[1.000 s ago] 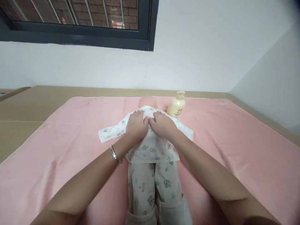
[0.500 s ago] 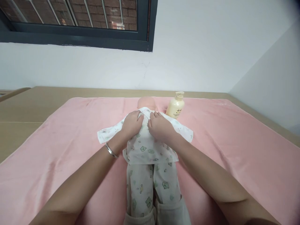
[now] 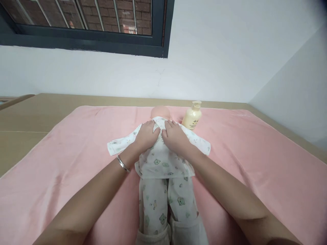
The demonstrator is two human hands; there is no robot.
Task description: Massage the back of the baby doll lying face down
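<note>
A baby doll lies on its back, its bald head (image 3: pixel 160 111) at the far end. It wears a white long-sleeved top (image 3: pixel 165 165) with small green animal prints and matching trousers (image 3: pixel 154 204). Flat on the left of the chest, just below the collar, rests my left hand (image 3: pixel 147 136), fingers stretched out. My right hand (image 3: pixel 176 137) lies likewise on the other side, its fingers extended over the cloth. Both thumbs point inward beside the neckline. The doll's sleeves spread outward, and my hands hide part of the chest.
A cream pump bottle (image 3: pixel 191 117) stands to the right of the doll's head. Under everything spreads a pink sheet (image 3: pixel 84 153) over a tan surface (image 3: pixel 22 115). A white wall (image 3: pixel 217 61) and a dark window frame (image 3: pixel 97 42) rise behind.
The fingers of both hands have straightened and flattened onto the top, where they were more curled at the collar. The doll and bottle have stayed in place; the view has shifted slightly.
</note>
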